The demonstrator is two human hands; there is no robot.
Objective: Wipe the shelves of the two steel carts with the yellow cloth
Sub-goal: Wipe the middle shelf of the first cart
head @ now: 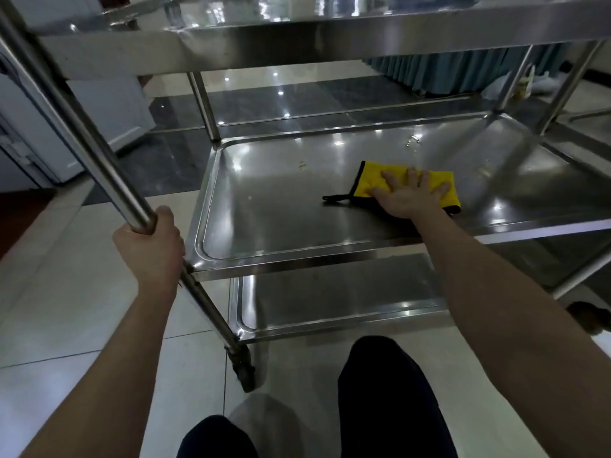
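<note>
A steel cart stands in front of me with three shelves. On its middle shelf point(264, 206) lies the yellow cloth point(372, 175), black-edged with a black loop at its left. My right hand point(410, 193) presses flat on the cloth, fingers spread. My left hand point(150, 246) is wrapped around the cart's near left post point(99, 153), just above the middle shelf's corner. The top shelf point(297, 31) runs overhead, and the bottom shelf point(330, 295) shows below. Small specks and water drops dot the middle shelf near the back.
A caster wheel point(243, 368) sits under the near left post on the pale tiled floor. My knees in dark trousers point(390, 391) are close to the cart. A teal skirted table point(463, 71) stands behind. A second steel frame point(588, 114) shows at the right.
</note>
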